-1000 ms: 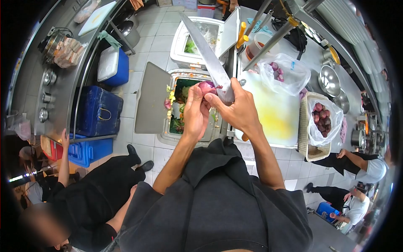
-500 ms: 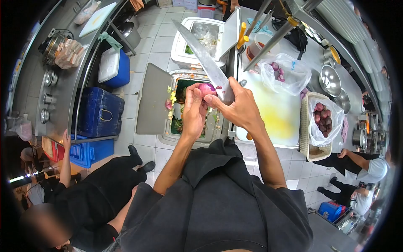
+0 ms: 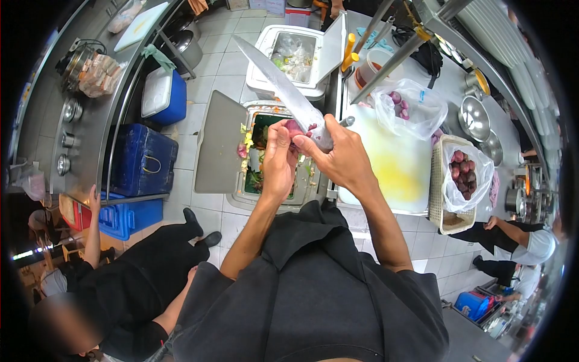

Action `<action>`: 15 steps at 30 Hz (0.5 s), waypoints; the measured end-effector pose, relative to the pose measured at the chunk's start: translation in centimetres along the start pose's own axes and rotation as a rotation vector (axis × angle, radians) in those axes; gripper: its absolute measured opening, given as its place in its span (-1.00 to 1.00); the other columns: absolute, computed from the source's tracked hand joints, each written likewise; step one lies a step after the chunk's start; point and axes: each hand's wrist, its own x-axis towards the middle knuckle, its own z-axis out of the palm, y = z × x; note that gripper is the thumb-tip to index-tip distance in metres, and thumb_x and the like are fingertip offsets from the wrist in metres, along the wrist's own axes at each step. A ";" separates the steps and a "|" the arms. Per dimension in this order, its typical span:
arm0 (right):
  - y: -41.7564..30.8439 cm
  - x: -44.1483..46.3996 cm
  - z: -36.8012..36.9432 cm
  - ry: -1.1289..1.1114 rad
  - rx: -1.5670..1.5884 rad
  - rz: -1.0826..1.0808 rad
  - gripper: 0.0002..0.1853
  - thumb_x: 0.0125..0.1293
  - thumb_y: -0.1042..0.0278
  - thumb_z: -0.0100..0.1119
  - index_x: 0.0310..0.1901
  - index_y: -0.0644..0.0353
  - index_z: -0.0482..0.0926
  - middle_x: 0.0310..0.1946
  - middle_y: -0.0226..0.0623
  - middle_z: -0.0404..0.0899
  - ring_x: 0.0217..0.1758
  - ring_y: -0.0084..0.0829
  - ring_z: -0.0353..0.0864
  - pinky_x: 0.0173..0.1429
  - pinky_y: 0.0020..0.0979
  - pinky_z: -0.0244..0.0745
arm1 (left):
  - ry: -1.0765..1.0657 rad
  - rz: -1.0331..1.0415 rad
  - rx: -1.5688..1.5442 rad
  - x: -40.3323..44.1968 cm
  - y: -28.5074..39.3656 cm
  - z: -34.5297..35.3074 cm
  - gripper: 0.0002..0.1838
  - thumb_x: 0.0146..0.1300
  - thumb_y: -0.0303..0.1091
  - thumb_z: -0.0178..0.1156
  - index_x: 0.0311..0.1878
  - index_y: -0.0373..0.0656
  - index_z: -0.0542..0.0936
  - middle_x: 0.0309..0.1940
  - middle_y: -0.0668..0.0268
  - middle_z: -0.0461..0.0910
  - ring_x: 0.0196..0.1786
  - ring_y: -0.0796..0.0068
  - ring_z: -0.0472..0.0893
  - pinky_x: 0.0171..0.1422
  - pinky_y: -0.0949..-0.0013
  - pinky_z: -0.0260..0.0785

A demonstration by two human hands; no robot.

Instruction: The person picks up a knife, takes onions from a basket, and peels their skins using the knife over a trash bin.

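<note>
My left hand (image 3: 278,158) is closed around a red onion (image 3: 293,128), above an open bin of scraps (image 3: 307,192). The large knife (image 3: 283,85) is in my right hand (image 3: 345,154), its blade against the onion and its tip pointing up and left. Bits of purple skin cling to the blade near my right fingers. My hand hides the knife's handle. To the right lies a yellow-stained white cutting board (image 3: 389,157), with a clear bag of peeled onions (image 3: 410,108) at its top edge.
A basket (image 3: 437,181) holds bagged red onions (image 3: 463,175). A second white bin (image 3: 259,75) stands ahead. Metal bowls (image 3: 474,116) sit at the right. A co-worker in black (image 3: 139,265) is at the lower left; others are at the right. A shelf post (image 3: 386,71) crosses the counter.
The knife blade has tilted further left across the onion, and my right hand has turned slightly with it. My left hand keeps its hold. Co-workers at the lower right have shifted.
</note>
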 end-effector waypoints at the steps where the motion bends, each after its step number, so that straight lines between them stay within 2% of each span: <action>1: 0.0 0.0 0.0 0.005 -0.006 -0.009 -0.39 0.24 -0.19 0.34 -0.34 0.35 0.42 -0.55 0.13 0.56 -0.50 0.10 0.63 -0.40 -0.10 0.48 | 0.000 0.000 0.001 0.1 0.0 0.1 -0.61 0.56 0.00 -0.07 0.20 -0.10 0.33 -0.05 0.37 0.52 -0.01 0.61 0.50 0.17 0.40 0.34; 5: 0.4 -0.1 0.4 0.068 -0.019 -0.061 -0.40 0.21 -0.17 0.38 -0.33 0.33 0.42 -0.55 0.11 0.57 -0.50 0.06 0.64 -0.42 -0.13 0.48 | 0.018 -0.012 -0.043 0.2 0.0 0.5 -0.63 0.57 -0.02 -0.07 0.17 -0.10 0.35 -0.05 0.39 0.52 -0.01 0.62 0.49 0.16 0.41 0.34; 10: 0.2 0.1 -0.7 0.047 0.051 -0.016 -0.38 0.15 -0.18 0.43 -0.29 0.31 0.44 -0.53 0.04 0.60 -0.49 0.02 0.67 -0.39 -0.17 0.52 | 0.016 -0.032 -0.090 0.5 -0.2 -0.4 -0.65 0.56 -0.03 -0.05 0.14 -0.10 0.35 -0.03 0.38 0.51 -0.02 0.62 0.50 0.16 0.43 0.35; 15: 0.2 0.5 -1.1 0.049 0.038 -0.036 -0.37 0.15 -0.20 0.43 -0.25 0.30 0.44 -0.51 0.03 0.63 -0.46 0.03 0.69 -0.36 -0.18 0.55 | 0.023 -0.011 -0.039 0.3 0.0 0.3 -0.62 0.51 -0.04 0.06 0.15 -0.09 0.30 -0.03 0.34 0.51 0.00 0.57 0.51 0.15 0.42 0.36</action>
